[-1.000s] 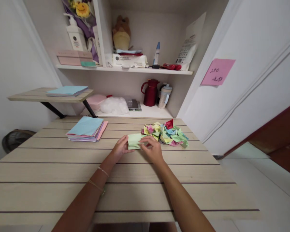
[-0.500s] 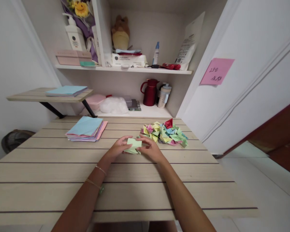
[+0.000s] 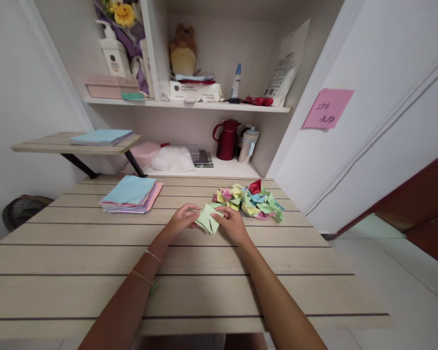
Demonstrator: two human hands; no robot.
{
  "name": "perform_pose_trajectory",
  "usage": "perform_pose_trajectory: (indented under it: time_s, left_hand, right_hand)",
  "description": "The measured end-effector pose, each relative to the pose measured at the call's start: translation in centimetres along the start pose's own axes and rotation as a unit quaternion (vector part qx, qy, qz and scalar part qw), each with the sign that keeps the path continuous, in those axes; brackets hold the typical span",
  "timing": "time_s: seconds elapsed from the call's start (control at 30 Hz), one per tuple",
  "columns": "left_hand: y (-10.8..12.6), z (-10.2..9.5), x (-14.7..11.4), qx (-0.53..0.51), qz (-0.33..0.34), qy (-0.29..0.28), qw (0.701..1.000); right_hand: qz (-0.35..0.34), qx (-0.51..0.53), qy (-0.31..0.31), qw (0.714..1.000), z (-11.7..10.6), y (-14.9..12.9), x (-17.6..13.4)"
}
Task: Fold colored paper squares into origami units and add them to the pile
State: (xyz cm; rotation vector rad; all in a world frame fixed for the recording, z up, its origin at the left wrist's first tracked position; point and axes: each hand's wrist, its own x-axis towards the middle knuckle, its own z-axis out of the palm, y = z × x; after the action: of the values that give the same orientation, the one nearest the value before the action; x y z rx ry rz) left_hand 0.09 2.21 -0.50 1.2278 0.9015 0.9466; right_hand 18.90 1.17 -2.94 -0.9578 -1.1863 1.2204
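Between my hands is a folded sheet of light green paper, its flaps showing a slit at the lower edge. My left hand pinches its left side between thumb and fingers. On the right side, my right hand grips it, the thumb pressed on the front face. Just beyond my right hand lies a heap of folded paper pieces in green, yellow, pink, blue and red. To the left rests a stack of square coloured paper with a light blue sheet on top.
The slatted wooden table spans the foreground. A small raised shelf at left carries another paper stack. Behind, a cabinet holds a dark red jug, a pale cup and a white plastic bag. A pink note hangs on the wall.
The green paper has turned from a flat, wide rectangle to a tilted, pointed shape with flaps spread. It has shifted slightly right, and my right hand has moved a little with it.
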Motion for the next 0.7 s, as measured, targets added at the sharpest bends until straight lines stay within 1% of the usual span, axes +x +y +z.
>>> perform_pose_trajectory:
  time_s: [0.1,0.17,0.23,0.3,0.37,0.53,0.7]
  left_hand:
    - [-0.2,0.1,0.1,0.013,0.013,0.030,0.999]
    - [-0.5,0.1,0.3,0.001,0.028,0.057,0.998]
    - [-0.7,0.0,0.4,-0.019,0.044,0.067,0.997]
    - [-0.8,-0.1,0.6,-0.026,0.052,0.064,0.996]
    - [-0.7,-0.1,0.6,-0.027,0.047,0.053,0.997]
    - [-0.2,0.1,0.2,-0.047,0.019,-0.016,0.999]
    - [-0.1,0.3,-0.4,-0.001,0.068,-0.064,0.996]
  right_hand:
    - [0.007,0.021,-0.005,1.000,0.2,-0.1,-0.1]
    - [0.013,0.026,-0.009,1.000,0.4,-0.3,-0.2]
    - [0.016,0.036,-0.010,0.999,0.5,-0.6,-0.2]
    - [0.016,0.043,-0.010,0.999,0.7,-0.9,-0.3]
    - [0.013,0.037,-0.008,0.999,0.7,-1.0,-0.2]
    - [0.010,0.032,0.009,0.999,0.3,-0.8,-0.1]
    - [0.025,0.066,0.015,0.997,0.0,-0.8,0.0]
